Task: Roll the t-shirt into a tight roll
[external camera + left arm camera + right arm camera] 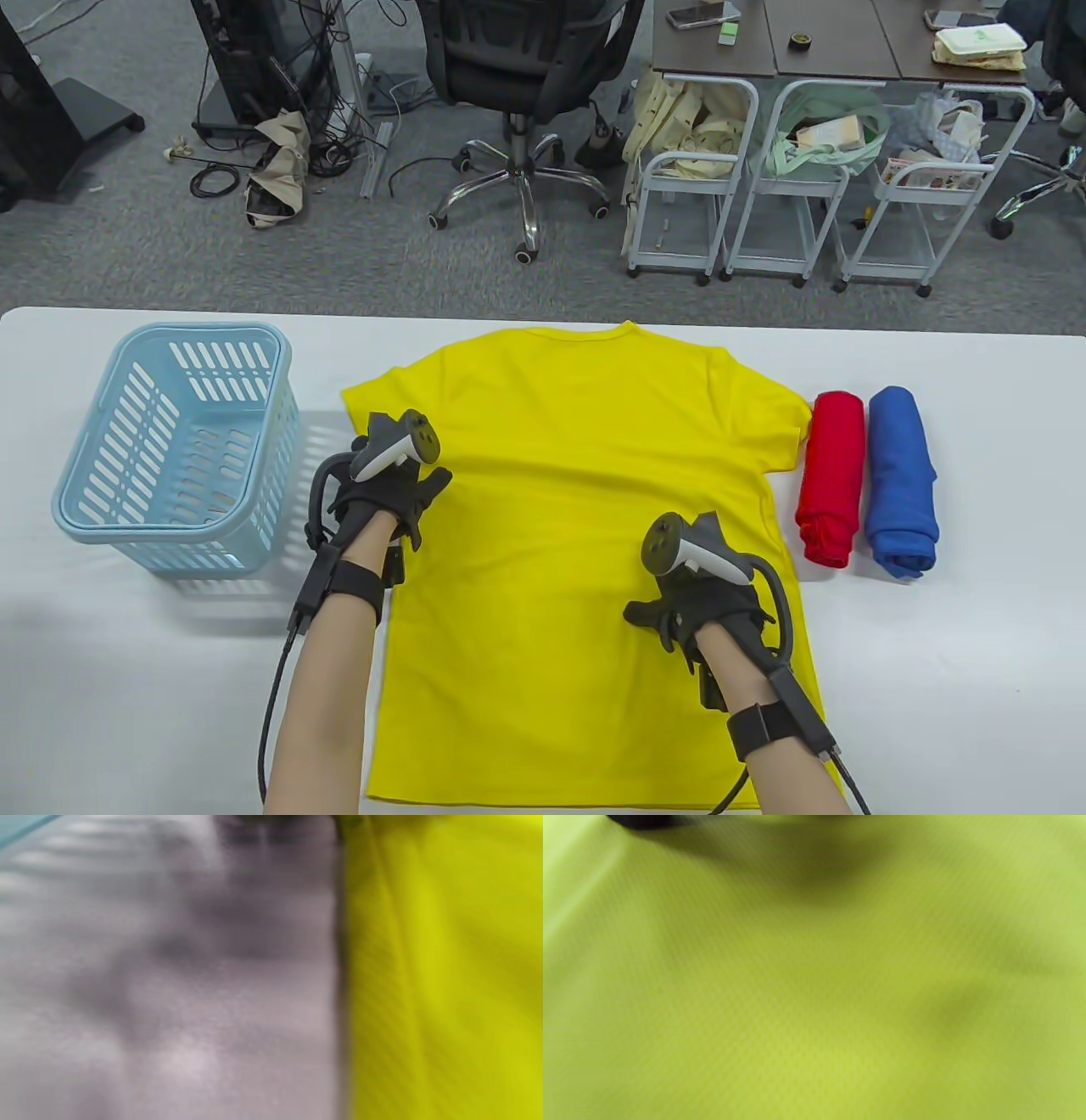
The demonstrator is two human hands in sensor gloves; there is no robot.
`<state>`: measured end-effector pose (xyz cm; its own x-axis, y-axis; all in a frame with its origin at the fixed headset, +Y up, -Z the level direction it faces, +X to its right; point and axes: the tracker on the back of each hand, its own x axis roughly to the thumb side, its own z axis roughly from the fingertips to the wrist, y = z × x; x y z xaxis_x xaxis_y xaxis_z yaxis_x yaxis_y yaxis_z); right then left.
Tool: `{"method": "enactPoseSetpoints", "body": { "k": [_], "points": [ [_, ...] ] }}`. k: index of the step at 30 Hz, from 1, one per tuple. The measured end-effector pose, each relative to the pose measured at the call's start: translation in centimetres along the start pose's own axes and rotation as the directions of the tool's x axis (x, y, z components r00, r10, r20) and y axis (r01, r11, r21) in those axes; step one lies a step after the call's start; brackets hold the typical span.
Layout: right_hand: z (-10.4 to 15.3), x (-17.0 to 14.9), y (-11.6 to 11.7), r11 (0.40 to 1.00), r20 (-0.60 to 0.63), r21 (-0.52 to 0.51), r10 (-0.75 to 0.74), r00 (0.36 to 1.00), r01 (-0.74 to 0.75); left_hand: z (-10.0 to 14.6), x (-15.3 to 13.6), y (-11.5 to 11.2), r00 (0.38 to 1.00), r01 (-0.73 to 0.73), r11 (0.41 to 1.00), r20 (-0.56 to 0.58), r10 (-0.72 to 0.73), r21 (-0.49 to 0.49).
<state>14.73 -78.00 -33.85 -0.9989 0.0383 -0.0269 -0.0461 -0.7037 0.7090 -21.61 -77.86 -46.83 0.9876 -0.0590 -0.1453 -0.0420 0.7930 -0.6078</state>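
Observation:
A yellow t-shirt (577, 475) lies flat and spread out on the white table (950, 679), neck towards the far edge. My left hand (399, 501) rests at the shirt's left edge just below the left sleeve, fingers spread and lying on the cloth. My right hand (687, 607) lies on the lower right part of the shirt, thumb out to the left; its fingers are mostly hidden under the tracker. Neither hand visibly grips cloth. The blurred left wrist view shows the t-shirt's edge (445, 984) against the table (169, 1005). Yellow t-shirt fabric (814, 1005) fills the right wrist view.
A light blue plastic basket (199, 335) stands on the table left of the shirt. A rolled red shirt (831, 475) and a rolled blue shirt (901, 480) lie side by side right of it. Beyond the table are an office chair, cables and carts.

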Motion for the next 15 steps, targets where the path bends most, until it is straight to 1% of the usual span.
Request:
{"method": "enactPoseSetpoints", "body": {
  "k": [2, 3, 4, 6, 7, 9, 10, 12, 15],
  "points": [
    [0.1, 0.2, -0.1, 1.000, -0.004, -0.010, -0.004, 1.000, 0.004, 0.4, -0.2, 0.0, 1.000, -0.021, 1.000, 0.000, 0.021, 0.002],
    [0.2, 0.5, -0.1, 1.000, -0.004, -0.023, 0.010, 1.000, -0.011, 1.0, -0.2, 0.1, 0.999, -0.032, 0.999, 0.025, 0.031, 0.023],
    [0.4, 0.7, -0.2, 0.999, -0.004, -0.035, 0.020, 1.000, -0.020, 1.7, 0.0, 0.1, 0.998, -0.024, 0.998, 0.063, 0.020, 0.059],
    [0.8, 1.9, -0.1, 0.998, 0.008, -0.059, 0.022, 1.000, -0.022, 2.9, 0.2, -0.1, 0.995, 0.025, 0.993, 0.091, -0.035, 0.117],
    [1.1, 2.7, 0.1, 0.997, 0.031, -0.072, 0.035, 0.999, -0.032, 3.5, 0.3, -0.2, 0.992, 0.049, 0.990, 0.108, -0.063, 0.129],
    [1.6, 4.2, 0.5, 0.995, 0.076, -0.089, 0.059, 0.995, -0.052, 4.1, 0.5, -0.8, 0.985, 0.061, 0.991, 0.154, -0.080, 0.123],
    [2.0, 5.6, 1.0, 0.994, 0.120, -0.101, 0.065, 0.991, -0.053, 4.2, 0.7, -1.2, 0.978, 0.060, 0.994, 0.193, -0.078, 0.096],
    [2.7, 7.2, 1.7, 0.991, 0.154, -0.120, 0.085, 0.984, -0.067, 4.1, 1.0, -2.1, 0.979, 0.096, 0.993, 0.176, -0.107, 0.071],
    [3.3, 8.7, 3.1, 0.987, 0.172, -0.100, 0.144, 0.975, -0.128, 3.6, 1.0, -3.2, 0.968, 0.213, 0.974, 0.119, -0.221, 0.073]
  ]
}}
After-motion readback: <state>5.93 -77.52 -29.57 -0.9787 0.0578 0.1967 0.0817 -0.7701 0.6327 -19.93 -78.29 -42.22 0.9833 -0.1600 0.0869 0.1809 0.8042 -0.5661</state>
